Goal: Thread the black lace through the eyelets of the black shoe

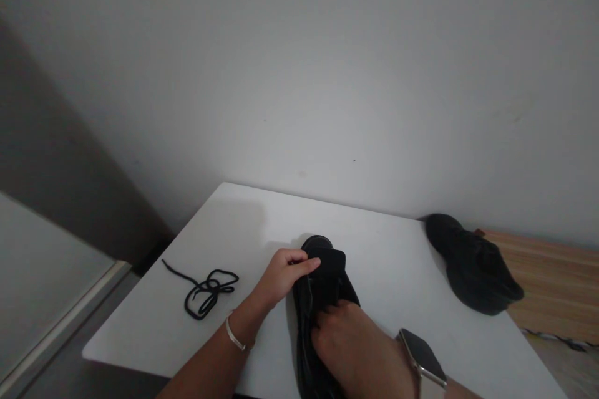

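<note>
Black shoe [322, 287] — lengthwise, toe toward wall.

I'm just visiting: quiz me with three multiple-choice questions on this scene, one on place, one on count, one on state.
1. Where is the loose lace?
A. left of the held shoe
B. on the far shoe
C. on the floor

2. How many shoes show?
A. one
B. two
C. three

3. What is the left hand doing?
A. lying flat
B. gripping the lace
C. pinching the tongue

Answers: 1 A, it lies on the table left of the held shoe. 2 B, a second shoe sits far right. 3 C, its fingers pinch the tongue.
</note>
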### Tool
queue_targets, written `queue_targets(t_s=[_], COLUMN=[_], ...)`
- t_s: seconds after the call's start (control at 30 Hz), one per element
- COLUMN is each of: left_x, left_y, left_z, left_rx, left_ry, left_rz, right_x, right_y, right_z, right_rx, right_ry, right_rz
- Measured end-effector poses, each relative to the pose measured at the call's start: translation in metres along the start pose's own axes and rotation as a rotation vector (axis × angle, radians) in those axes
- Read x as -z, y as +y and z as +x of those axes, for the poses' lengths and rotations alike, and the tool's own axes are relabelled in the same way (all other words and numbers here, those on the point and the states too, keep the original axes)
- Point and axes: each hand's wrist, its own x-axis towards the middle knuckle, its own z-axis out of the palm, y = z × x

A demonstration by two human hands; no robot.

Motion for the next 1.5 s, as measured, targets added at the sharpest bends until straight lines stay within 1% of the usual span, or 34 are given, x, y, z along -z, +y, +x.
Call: queue_targets(t_s=[0.13, 0.27, 0.33, 0.5, 0.6, 0.63, 0.7, 0.77, 0.87, 1.0, 1.1, 1.17, 1.33, 1.43, 1.5], left_x=[0.0, 0.0, 0.0, -0.001, -0.001, -0.001, -0.002, -0.002, -0.004, -0.004, -0.004, -0.004, -0.003, -0.004, -0.004], left_y=[0.0, 0.0, 0.0, 0.0, -0.001, -0.002, -0.002, -0.002, -0.001, 0.001, 0.0, -0.001, -0.003, -0.002, -0.001], left_z=[-0.001, -0.001, -0.001, -0.001, -0.001, -0.001, -0.001, -0.001, -0.002, -0.002, -0.002, -0.002, -0.003, -0.002, -0.001], left_rx=[0.004, 0.003, 0.0, -0.006, -0.01, -0.013, -0.021, -0.032, -0.05, -0.062, -0.066, -0.063, -0.055, -0.055, -0.053], left_ry=[0.004, 0.005, 0.005, 0.008, 0.012, 0.013, 0.017, 0.02, 0.025, 0.028, 0.028, 0.029, 0.038, 0.042, 0.046], left_rz=[-0.012, -0.019, -0.021, -0.025, -0.024, -0.023, -0.02, -0.019, -0.019, -0.02, -0.024, -0.027, -0.031, -0.034, -0.042], right_x=[-0.004, -0.002, -0.002, -0.007, -0.011, -0.013, -0.017, -0.022, -0.024, -0.021, -0.02, -0.022, -0.027, -0.022, -0.016], right_y=[0.001, 0.003, 0.004, 0.009, 0.014, 0.016, 0.021, 0.026, 0.028, 0.024, 0.025, 0.028, 0.031, 0.028, 0.025], right_z=[0.002, 0.002, 0.002, 0.002, 0.001, 0.0, -0.003, -0.005, -0.01, -0.016, -0.023, -0.03, -0.058, -0.076, -0.085], right_rx=[0.025, 0.064, 0.089, 0.138, 0.156, 0.156, 0.157, 0.144, 0.083, 0.006, -0.046, -0.06, -0.024, -0.039, -0.001], right_ry=[0.033, -0.018, -0.023, 0.027, 0.011, 0.012, 0.056, 0.14, 0.286, 0.489, 0.673, 0.792, 1.012, 1.258, 1.438], right_rz=[0.001, -0.011, -0.019, -0.015, 0.009, 0.024, 0.094, 0.213, 0.405, 0.632, 0.776, 0.859, 1.017, 1.09, 1.08])
